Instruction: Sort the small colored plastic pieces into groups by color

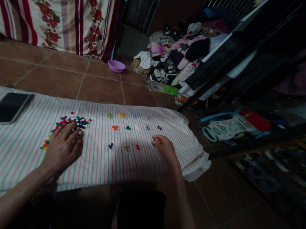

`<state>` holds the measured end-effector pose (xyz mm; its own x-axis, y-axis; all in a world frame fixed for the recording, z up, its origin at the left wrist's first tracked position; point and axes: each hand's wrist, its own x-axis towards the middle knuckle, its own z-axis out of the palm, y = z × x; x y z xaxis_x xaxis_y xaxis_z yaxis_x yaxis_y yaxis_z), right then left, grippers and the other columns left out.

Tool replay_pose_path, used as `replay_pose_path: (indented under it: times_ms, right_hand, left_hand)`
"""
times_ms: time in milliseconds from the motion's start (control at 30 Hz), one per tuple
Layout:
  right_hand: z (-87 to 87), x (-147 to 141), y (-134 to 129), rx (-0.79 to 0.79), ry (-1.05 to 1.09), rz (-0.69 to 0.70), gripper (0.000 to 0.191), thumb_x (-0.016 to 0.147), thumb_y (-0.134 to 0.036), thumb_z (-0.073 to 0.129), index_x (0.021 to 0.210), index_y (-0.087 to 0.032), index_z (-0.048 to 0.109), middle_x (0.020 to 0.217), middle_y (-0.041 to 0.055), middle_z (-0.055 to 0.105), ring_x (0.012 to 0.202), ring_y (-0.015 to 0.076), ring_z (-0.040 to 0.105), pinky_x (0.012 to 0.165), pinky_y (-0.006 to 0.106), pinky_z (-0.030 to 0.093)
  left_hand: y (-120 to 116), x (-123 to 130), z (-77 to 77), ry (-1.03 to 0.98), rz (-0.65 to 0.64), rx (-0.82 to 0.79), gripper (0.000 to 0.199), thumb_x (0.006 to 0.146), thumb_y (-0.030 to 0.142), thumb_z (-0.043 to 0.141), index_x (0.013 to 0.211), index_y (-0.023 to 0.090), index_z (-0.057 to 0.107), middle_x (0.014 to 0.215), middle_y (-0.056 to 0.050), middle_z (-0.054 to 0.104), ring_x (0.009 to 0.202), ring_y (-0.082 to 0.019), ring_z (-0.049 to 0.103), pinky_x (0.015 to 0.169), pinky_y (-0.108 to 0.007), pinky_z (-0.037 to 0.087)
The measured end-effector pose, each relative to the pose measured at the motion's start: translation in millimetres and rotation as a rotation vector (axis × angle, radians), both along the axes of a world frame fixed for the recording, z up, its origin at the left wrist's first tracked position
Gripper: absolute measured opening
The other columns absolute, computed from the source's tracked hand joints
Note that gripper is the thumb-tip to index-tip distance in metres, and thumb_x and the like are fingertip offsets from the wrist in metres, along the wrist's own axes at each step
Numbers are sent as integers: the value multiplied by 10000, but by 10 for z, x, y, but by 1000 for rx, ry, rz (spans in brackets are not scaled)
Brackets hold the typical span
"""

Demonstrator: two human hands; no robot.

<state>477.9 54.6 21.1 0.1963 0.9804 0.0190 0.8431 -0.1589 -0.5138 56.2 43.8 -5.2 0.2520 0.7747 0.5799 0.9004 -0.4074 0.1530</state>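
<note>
My left hand (64, 144) lies with fingers spread on a pile of small multicoloured beads (79, 122) on the striped cloth (91, 166). To the right, my right hand (162, 144) rests low over the cloth, thumb and fingers pressed together; what they hold, if anything, is too small to name. Between and beyond the hands lie several little groups of beads sorted by colour, among them yellow (121, 115), orange (115, 127), dark green (128, 127), dark blue (110, 145), red (137, 147) and brown (159, 128).
A phone (8, 108) lies on the cloth at the left. On the tiled floor beyond are a purple basin (116, 66) and a heap of clothes (184, 50). A dark metal frame (275, 138) crosses the right side.
</note>
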Motion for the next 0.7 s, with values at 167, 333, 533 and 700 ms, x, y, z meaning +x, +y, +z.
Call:
replay_pose_path:
  times_ms: [167, 333, 533, 700]
  right_hand:
    - [-153, 226, -26, -17, -138, -139, 357, 724, -212, 668, 1078, -169, 695, 976, 92, 659, 903, 208, 616, 837, 320, 468]
    - [-227, 138, 61, 13, -128, -12, 398, 710, -173, 655, 1107, -196, 686, 957, 66, 650, 876, 186, 599, 849, 318, 462]
    - [-217, 31, 98, 10, -116, 56, 243, 712, -99, 573, 887, -190, 714, 930, 56, 673, 839, 157, 604, 805, 267, 449]
    - [-195, 7, 61, -15, -148, 83, 204, 699, -84, 539, 791, -186, 690, 858, 45, 690, 846, 164, 606, 795, 260, 437]
  left_hand:
    - [1, 8, 5, -42, 2, -9, 318, 858, 305, 448, 1115, 171, 578, 1265, -158, 599, 1310, -294, 454, 1104, -543, 332]
    - [-2, -5, 3, -28, -3, -31, 345, 851, 302, 456, 1135, 151, 581, 1279, -184, 587, 1314, -308, 449, 1104, -547, 331]
    - [-5, -4, 16, -23, -6, -14, 357, 856, 311, 432, 1124, 132, 586, 1275, -206, 581, 1286, -321, 473, 1091, -556, 344]
    - [-13, 7, 24, -75, -18, -25, 349, 837, 285, 457, 1154, 190, 568, 1307, -153, 579, 1303, -307, 460, 1098, -575, 334]
